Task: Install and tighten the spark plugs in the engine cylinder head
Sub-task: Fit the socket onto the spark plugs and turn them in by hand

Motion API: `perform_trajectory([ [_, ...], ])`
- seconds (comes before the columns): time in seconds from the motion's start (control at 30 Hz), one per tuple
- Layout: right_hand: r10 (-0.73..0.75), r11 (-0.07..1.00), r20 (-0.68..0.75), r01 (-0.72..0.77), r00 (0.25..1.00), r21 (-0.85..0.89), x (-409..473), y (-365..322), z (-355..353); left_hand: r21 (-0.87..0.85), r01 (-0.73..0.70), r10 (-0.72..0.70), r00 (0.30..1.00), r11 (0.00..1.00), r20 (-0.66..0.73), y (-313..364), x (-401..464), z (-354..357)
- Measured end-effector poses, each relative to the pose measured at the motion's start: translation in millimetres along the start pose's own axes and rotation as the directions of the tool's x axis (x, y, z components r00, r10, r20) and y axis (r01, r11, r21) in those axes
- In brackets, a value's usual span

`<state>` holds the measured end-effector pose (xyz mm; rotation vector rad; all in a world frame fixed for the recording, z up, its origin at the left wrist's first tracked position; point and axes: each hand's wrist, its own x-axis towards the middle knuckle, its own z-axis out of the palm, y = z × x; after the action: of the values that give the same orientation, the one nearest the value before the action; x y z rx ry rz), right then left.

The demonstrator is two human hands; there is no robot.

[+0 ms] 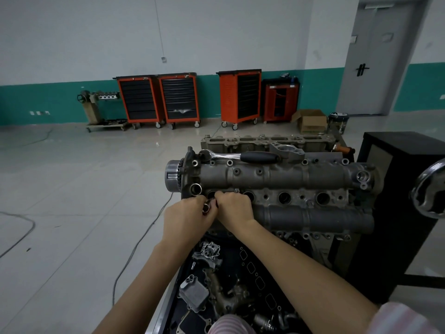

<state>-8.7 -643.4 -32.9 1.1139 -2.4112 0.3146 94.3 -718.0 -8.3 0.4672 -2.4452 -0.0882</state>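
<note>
The grey engine cylinder head [277, 177] sits on a stand in front of me, with a row of round spark plug wells [284, 197] along its middle. My left hand [185, 219] grips a chrome socket [206, 208] just below the leftmost well. My right hand [234, 209] pinches something small and dark at the socket's mouth, right over that well; what it is stays hidden by my fingers. A ratchet wrench [240, 155] with a black handle lies on top of the head at the back.
A black tray [173, 297] below the head holds several loose engine parts and gaskets. A chrome handwheel [431, 189] and a black stand are at the right. Orange tool carts [159, 100] line the far wall. Cables run across the floor at left.
</note>
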Motion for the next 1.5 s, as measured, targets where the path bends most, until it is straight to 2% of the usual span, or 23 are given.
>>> perform_trajectory([
  [0.1, -0.013, 0.999, -0.001, 0.013, 1.0, -0.029, 3, 2, 0, -0.113, -0.084, 0.089, 0.995, 0.99, 0.035, -5, -1, 1],
  [0.2, -0.038, 0.998, 0.051, 0.04, 0.998, -0.038, 3, 1, -2, -0.166, -0.087, 0.097, 0.994, 0.982, 0.054, -5, 1, 1],
  [0.3, -0.003, 0.999, 0.057, 0.005, 0.998, -0.05, 2, -1, -7, -0.118, -0.018, 0.025, 0.998, 0.993, 0.059, -5, 5, 2],
  [0.4, 0.021, 0.995, -0.066, -0.027, 0.998, -0.097, -2, -4, -12, -0.04, -0.036, 0.037, 0.999, 0.999, 0.023, -6, 5, 3],
  [0.53, 0.007, 1.0, -0.003, -0.006, 1.0, 0.025, 0, 0, 0, -0.077, -0.067, 0.065, 0.997, 0.995, -0.029, -6, 1, 5],
  [0.6, 0.016, 1.0, -0.04, -0.016, 0.999, 0.0, 1, 2, 2, -0.089, -0.076, 0.075, 0.997, 0.993, -0.024, -7, 0, 5],
  [0.73, -0.038, 0.999, -0.015, 0.038, 0.999, -0.035, 0, 0, 3, -0.121, -0.107, 0.108, 0.994, 0.987, 0.001, -9, 1, 4],
  [0.9, -0.048, 0.999, -0.015, 0.048, 0.999, 0.001, 1, 2, 4, -0.152, -0.13, 0.137, 0.99, 0.98, 0.039, -11, 3, 1],
  [1.1, -0.009, 0.999, -0.029, 0.01, 1.0, 0.033, 2, 2, 7, -0.175, -0.181, 0.188, 0.982, 0.968, 0.027, -14, -1, -1],
  [1.23, -0.033, 0.999, -0.038, 0.034, 0.999, 0.011, 2, 2, 7, -0.196, -0.216, 0.222, 0.975, 0.957, 0.012, -13, 0, -1],
  [1.4, -0.048, 0.999, -0.017, 0.049, 0.999, 0.013, 2, 2, 6, -0.246, -0.118, 0.125, 0.992, 0.962, 0.016, -10, -1, 1],
  [1.5, -0.008, 1.0, -0.02, 0.008, 1.0, 0.021, 1, 1, 7, -0.172, -0.031, 0.04, 0.998, 0.985, 0.053, -10, 1, 6],
])
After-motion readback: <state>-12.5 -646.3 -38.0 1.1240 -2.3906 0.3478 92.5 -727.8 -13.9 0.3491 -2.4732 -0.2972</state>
